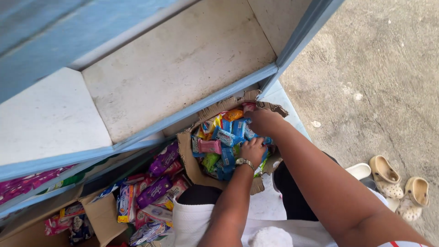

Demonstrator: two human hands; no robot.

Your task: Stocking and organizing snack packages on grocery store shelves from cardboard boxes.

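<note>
Cardboard box (186,153) of snack packets (225,137), two hands inside

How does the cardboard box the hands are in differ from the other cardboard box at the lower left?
The torn cardboard box holds mostly blue small packets; both the left hand and right hand reach inside. The lower-left box holds pink and purple packs, untouched. Both are open brown cardboard.

A torn cardboard box (187,153) full of bright snack packets (224,137) sits on the lower blue shelf (137,137).
</note>
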